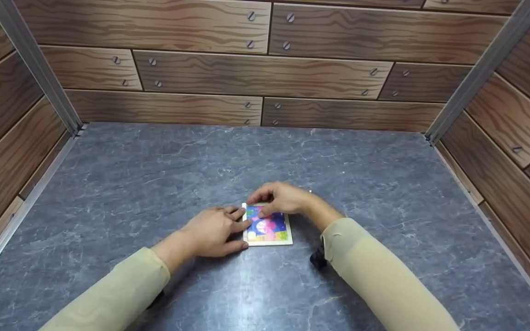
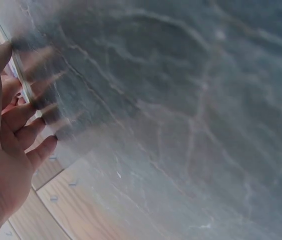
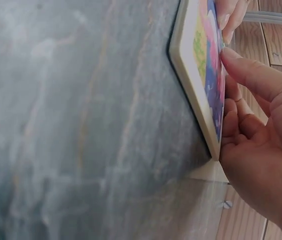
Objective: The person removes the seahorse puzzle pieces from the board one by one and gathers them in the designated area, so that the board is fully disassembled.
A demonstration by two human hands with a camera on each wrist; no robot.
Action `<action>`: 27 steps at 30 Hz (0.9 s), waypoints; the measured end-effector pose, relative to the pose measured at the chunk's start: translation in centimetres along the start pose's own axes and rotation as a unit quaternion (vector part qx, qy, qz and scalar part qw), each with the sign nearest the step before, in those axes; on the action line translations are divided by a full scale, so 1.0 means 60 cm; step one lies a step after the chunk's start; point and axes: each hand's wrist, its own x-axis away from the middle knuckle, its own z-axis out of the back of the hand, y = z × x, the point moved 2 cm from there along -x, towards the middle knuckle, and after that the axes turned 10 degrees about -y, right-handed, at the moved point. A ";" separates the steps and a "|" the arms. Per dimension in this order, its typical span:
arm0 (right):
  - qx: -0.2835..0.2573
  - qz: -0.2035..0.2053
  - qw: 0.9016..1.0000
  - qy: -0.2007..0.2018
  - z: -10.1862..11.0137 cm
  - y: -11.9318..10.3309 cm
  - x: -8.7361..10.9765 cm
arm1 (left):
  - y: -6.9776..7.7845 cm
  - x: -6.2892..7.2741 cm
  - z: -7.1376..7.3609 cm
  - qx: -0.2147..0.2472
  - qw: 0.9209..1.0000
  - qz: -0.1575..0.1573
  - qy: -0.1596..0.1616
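A small flat board (image 1: 269,236) with a pale cream border and a bright blue, pink and yellow picture lies on the grey marbled table. My left hand (image 1: 213,230) rests at the board's left side, thumb at the near corner and fairly straight fingers spread along that edge. From the far side, my right hand (image 1: 285,198) reaches over the board, thumb on the picture and curled fingers at the far edge. In the right wrist view, the right thumb (image 3: 253,72) meets the picture's surface, and the board's pale rim (image 3: 193,92) shows its thickness.
Wood-plank-patterned walls (image 1: 265,73) enclose the marbled table (image 1: 154,161) at the back and both sides. Grey metal posts (image 1: 476,73) stand at the back corners. A small dark object (image 1: 318,258) shows under the right sleeve.
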 end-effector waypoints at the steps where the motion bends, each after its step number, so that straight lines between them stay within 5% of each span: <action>1: 0.000 0.001 1.000 -0.001 0.000 0.001 0.000 | 0.000 0.000 0.000 0.004 1.000 0.001 0.001; 11: 0.007 0.006 1.000 -0.016 -0.001 0.003 0.003 | -0.002 -0.001 0.005 0.046 0.999 0.003 0.012; 27: -0.006 0.003 1.000 -0.021 -0.004 0.008 0.002 | -0.009 0.001 -0.003 0.017 0.999 -0.013 0.030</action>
